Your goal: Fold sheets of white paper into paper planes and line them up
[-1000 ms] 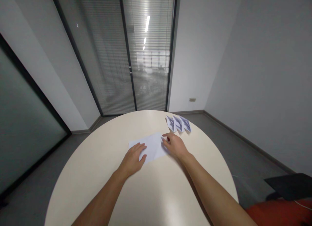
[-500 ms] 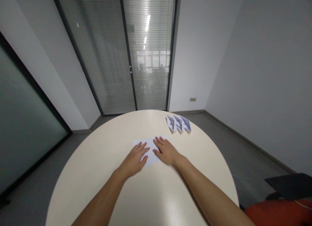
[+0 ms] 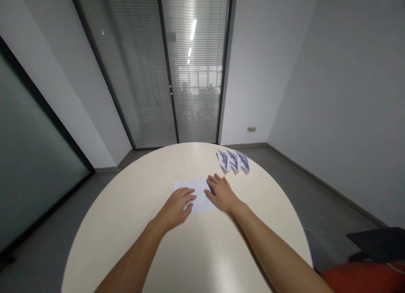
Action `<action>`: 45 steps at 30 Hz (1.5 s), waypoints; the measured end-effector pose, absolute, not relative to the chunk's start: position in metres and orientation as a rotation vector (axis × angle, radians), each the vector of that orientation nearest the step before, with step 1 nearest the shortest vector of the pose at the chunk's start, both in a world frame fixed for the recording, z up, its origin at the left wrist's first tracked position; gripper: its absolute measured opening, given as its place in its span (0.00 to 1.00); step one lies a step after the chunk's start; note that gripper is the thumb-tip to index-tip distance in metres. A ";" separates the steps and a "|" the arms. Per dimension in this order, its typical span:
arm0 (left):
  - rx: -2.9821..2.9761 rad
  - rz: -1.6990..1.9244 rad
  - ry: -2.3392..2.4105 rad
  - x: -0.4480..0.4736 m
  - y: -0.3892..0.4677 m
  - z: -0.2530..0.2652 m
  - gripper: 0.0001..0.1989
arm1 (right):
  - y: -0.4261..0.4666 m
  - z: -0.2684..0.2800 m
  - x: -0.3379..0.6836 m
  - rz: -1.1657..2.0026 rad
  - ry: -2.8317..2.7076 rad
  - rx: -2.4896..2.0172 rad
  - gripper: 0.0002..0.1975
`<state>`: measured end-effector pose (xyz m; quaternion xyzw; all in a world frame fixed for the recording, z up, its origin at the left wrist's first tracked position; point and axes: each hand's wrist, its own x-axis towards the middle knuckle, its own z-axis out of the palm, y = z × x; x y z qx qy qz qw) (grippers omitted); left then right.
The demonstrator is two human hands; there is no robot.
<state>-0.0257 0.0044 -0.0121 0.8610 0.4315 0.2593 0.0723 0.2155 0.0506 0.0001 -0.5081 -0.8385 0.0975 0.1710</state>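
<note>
A white sheet of paper (image 3: 200,198) lies flat near the middle of the round table. My left hand (image 3: 178,206) rests over its left side, fingers apart and slightly bent. On the sheet's right edge lies my right hand (image 3: 222,194), palm down with the fingers stretched out and the thumb pointing inward. Both hands cover parts of the paper, and neither grips it. Beyond my right hand, three folded papers (image 3: 233,161) stand in an overlapping row near the table's far right edge.
The round cream table (image 3: 126,225) fills the lower view. Behind it stands a glass partition with blinds (image 3: 196,116). At the lower right are a red seat (image 3: 357,278) and a dark flat object (image 3: 379,242). Walls rise on both sides.
My right hand has slid to the right across the paper, widening the gap between my hands. My left hand has stayed almost in place, its fingers a little more bent.
</note>
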 end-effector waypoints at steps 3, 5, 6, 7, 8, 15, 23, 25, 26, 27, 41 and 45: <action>2.579 0.799 1.242 -0.022 0.001 -0.006 0.16 | 0.051 -0.001 0.216 0.274 -2.373 -1.449 0.25; 2.576 0.785 1.257 -0.022 0.000 -0.003 0.15 | 0.051 -0.001 0.217 0.276 -2.366 -1.448 0.24; 2.577 0.773 1.276 -0.022 -0.001 -0.003 0.16 | 0.051 0.000 0.217 0.281 -2.365 -1.440 0.24; 2.579 0.761 1.298 -0.022 -0.001 -0.003 0.17 | 0.051 0.002 0.217 0.287 -2.368 -1.424 0.23; 2.580 0.751 1.321 -0.023 -0.001 -0.004 0.18 | 0.050 0.004 0.217 0.294 -2.376 -1.402 0.22; 2.556 0.743 1.529 -0.024 0.002 -0.011 0.20 | 0.042 0.014 0.213 0.375 -2.496 -1.214 0.23; 2.557 0.675 1.565 -0.025 0.001 -0.010 0.26 | 0.049 0.005 0.217 0.285 -2.434 -1.326 0.22; 2.561 0.645 1.570 -0.025 0.001 -0.009 0.26 | 0.051 0.003 0.218 0.266 -2.412 -1.362 0.23; 2.565 0.628 1.576 -0.024 0.001 -0.009 0.25 | 0.052 0.002 0.219 0.259 -2.414 -1.355 0.23; 2.570 0.609 1.582 -0.024 0.001 -0.008 0.25 | 0.052 0.002 0.219 0.255 -2.421 -1.338 0.22; 2.416 0.776 1.636 -0.018 -0.002 0.006 0.13 | 0.045 0.017 0.215 0.448 -2.518 -0.844 0.17; 2.438 0.736 1.608 -0.019 -0.005 0.014 0.13 | 0.049 0.019 0.216 0.404 -2.475 -0.861 0.18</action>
